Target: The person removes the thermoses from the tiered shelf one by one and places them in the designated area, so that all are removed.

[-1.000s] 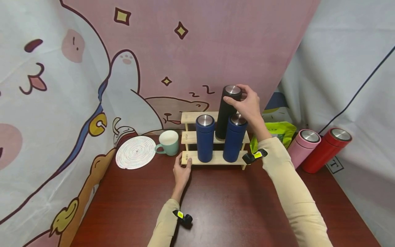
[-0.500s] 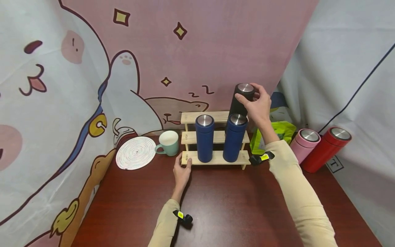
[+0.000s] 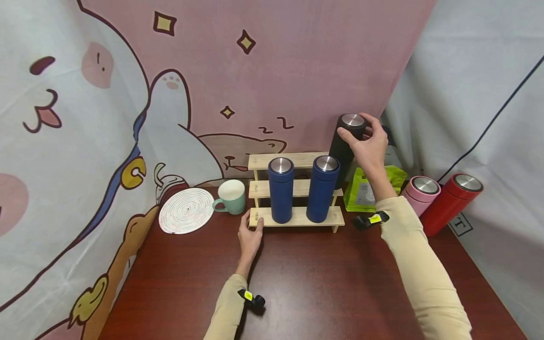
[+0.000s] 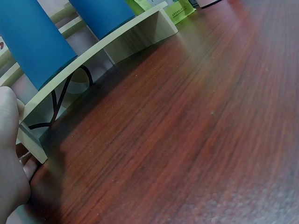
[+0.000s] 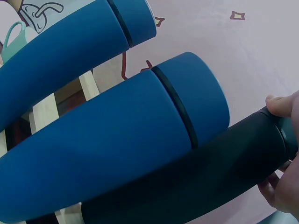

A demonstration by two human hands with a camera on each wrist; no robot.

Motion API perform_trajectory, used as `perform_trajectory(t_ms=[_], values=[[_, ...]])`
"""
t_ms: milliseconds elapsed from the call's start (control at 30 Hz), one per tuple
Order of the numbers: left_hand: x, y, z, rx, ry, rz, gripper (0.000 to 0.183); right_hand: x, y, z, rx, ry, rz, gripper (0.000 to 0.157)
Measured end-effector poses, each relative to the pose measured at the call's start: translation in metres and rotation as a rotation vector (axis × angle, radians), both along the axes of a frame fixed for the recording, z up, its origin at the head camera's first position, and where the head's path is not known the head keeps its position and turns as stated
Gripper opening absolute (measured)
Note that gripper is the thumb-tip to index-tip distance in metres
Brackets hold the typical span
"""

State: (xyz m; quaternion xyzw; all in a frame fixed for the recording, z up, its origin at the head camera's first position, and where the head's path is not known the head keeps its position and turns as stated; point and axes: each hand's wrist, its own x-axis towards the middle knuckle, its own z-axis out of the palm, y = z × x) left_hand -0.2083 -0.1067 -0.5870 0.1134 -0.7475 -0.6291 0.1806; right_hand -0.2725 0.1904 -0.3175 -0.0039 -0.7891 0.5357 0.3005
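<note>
A three-tier wooden rack (image 3: 289, 161) stands against the backdrop. Two blue thermos flasks (image 3: 281, 193) (image 3: 319, 194) stand upright on its lowest tier. My left hand (image 3: 250, 236) grips the left end of that tier, thumb on top; the left wrist view shows the hand (image 4: 10, 158) at the rack's end panel. Around the upper part of a black thermos flask (image 3: 341, 147), just below its steel lid top, my right hand (image 3: 371, 147) curls thumb and fingers. The black flask is at the rack's right end, its base partly hidden behind the right blue flask. It leans slightly.
Left of the rack are a green mug (image 3: 233, 200) and a round woven mat (image 3: 187, 211). To its right stand a lime-green pouch (image 3: 361, 194), a pink flask (image 3: 420, 193) and a red flask (image 3: 450, 205). A cloth backdrop encloses the table (image 3: 297, 278).
My right hand has moved the black flask rightward, from behind the middle of the rack to its right end. The left hand and both blue flasks have stayed put.
</note>
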Motion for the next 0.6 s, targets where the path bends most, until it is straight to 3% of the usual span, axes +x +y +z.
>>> perform_trajectory(t_ms=[600], values=[[0.0, 0.002, 0.0, 0.004, -0.001, 0.007, 0.056, 0.019, 0.023, -0.005, 0.018, -0.047, -0.039, 0.064]])
